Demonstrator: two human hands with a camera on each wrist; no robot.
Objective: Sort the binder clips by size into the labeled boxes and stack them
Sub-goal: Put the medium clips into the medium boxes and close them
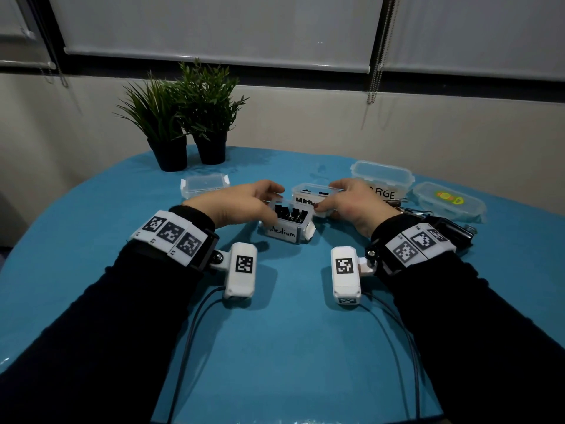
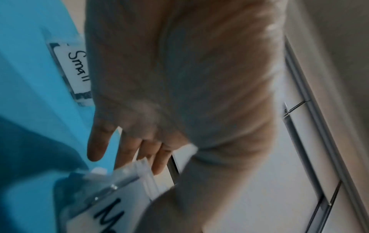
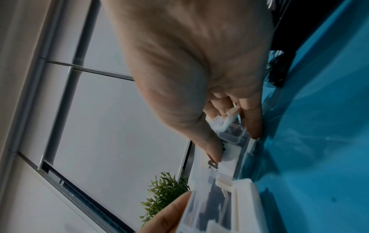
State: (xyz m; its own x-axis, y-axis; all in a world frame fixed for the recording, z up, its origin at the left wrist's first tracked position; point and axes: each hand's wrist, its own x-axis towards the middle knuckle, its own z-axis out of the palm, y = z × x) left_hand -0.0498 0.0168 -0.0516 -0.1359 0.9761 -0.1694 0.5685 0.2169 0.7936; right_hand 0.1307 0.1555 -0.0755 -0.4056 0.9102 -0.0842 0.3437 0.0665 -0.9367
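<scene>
Both hands grip the clear Medium box, full of black clips.

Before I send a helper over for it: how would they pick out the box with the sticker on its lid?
Look at the blue table, along its far right edge. Past the box marked LARGE lies a clear lidded box. It alone carries a yellow-green sticker with red spots on its lid, not a handwritten label.

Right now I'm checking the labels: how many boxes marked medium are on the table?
2: one Medium box in front, held between the left hand and right hand; a second medium box just behind it, label partly hidden.
</scene>
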